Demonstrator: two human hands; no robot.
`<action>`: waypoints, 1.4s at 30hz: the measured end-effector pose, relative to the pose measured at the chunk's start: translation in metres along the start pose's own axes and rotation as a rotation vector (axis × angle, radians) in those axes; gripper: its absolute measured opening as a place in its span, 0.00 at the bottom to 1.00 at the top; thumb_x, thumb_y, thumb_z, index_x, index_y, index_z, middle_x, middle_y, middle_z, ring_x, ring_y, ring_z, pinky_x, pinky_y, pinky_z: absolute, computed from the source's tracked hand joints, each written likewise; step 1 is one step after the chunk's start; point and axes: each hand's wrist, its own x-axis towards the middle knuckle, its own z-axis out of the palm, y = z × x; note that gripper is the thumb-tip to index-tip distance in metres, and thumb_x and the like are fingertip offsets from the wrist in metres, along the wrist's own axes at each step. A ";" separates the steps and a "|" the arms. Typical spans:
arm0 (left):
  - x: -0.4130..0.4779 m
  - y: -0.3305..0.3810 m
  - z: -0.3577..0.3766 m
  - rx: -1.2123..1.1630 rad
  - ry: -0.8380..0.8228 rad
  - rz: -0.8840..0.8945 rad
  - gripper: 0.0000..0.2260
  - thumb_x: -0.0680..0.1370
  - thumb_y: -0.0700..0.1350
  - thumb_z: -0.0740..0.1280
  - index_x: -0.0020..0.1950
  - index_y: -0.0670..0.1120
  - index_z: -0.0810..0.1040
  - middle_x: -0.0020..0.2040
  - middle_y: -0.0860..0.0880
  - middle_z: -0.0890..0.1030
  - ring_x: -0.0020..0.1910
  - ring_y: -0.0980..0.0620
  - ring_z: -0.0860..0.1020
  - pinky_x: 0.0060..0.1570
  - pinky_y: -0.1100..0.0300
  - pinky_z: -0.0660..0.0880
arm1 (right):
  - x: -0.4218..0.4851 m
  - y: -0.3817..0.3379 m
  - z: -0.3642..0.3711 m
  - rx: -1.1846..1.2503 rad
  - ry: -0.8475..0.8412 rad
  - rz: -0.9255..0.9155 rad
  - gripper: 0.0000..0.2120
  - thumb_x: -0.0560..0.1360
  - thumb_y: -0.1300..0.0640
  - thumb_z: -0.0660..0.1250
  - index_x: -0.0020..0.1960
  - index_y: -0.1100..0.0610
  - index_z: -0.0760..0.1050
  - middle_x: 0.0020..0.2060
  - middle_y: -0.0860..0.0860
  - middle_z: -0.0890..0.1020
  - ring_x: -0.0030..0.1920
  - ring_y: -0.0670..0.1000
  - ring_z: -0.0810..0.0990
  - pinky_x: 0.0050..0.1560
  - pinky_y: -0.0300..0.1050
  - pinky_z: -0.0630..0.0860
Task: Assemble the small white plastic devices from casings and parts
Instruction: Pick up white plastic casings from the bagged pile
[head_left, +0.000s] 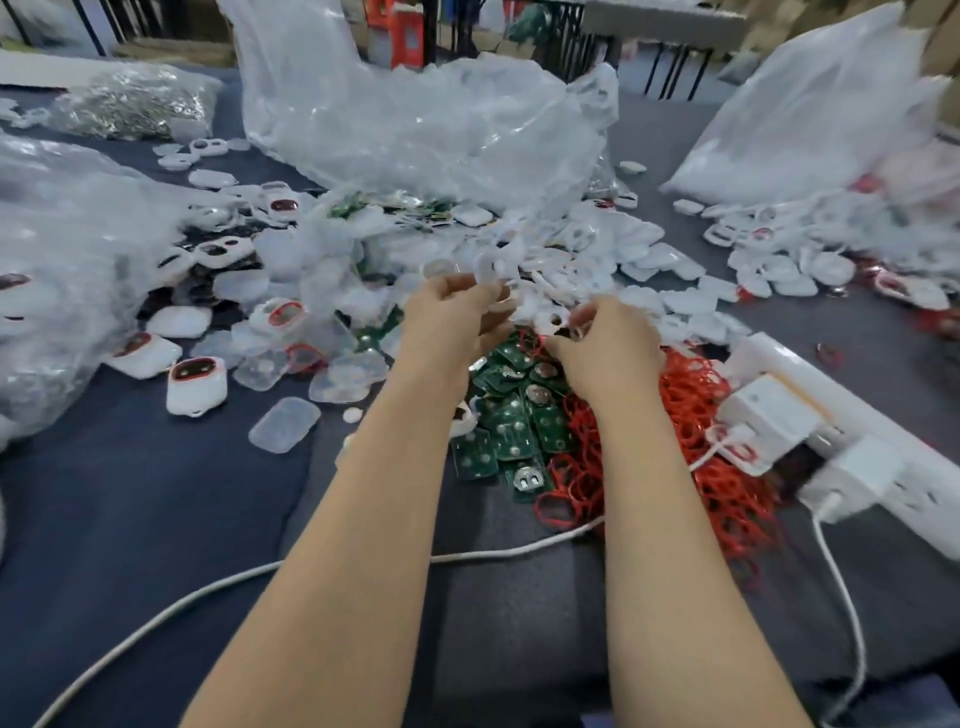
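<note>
The white casing (555, 321) is sitting just above the green circuit boards (511, 415) and red rings (691, 405), pinched in the fingertips of my right hand (597, 340), while my left hand (452, 312) is curling its fingers round another white piece (489, 271) close beside. Both grips are looking shallow to me, so I am risking that one piece is slipping down among the loose casings (649, 270), or that the halves are joining crooked.

Soft, even light is falling from overhead; the bags (415, 130) are glaring white, and the edges are bending and blurring.
</note>
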 end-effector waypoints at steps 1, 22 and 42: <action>0.001 0.000 -0.001 -0.005 -0.002 -0.011 0.05 0.78 0.36 0.66 0.48 0.43 0.72 0.48 0.43 0.81 0.44 0.48 0.82 0.43 0.58 0.82 | 0.000 -0.001 0.000 0.019 -0.002 -0.017 0.14 0.74 0.49 0.70 0.56 0.54 0.75 0.57 0.54 0.78 0.59 0.57 0.74 0.60 0.55 0.73; 0.014 0.009 -0.053 0.040 0.013 0.017 0.02 0.81 0.38 0.62 0.50 0.45 0.71 0.37 0.50 0.84 0.41 0.53 0.82 0.45 0.60 0.80 | -0.013 -0.051 0.008 0.521 0.011 -0.312 0.02 0.78 0.57 0.64 0.47 0.52 0.71 0.39 0.43 0.76 0.39 0.41 0.76 0.39 0.30 0.70; 0.020 0.001 -0.065 0.415 0.079 0.320 0.03 0.82 0.41 0.59 0.53 0.46 0.73 0.50 0.43 0.81 0.50 0.45 0.82 0.53 0.49 0.79 | -0.007 -0.064 0.048 0.742 -0.110 -0.333 0.07 0.76 0.62 0.66 0.43 0.52 0.75 0.42 0.52 0.81 0.38 0.47 0.82 0.41 0.42 0.79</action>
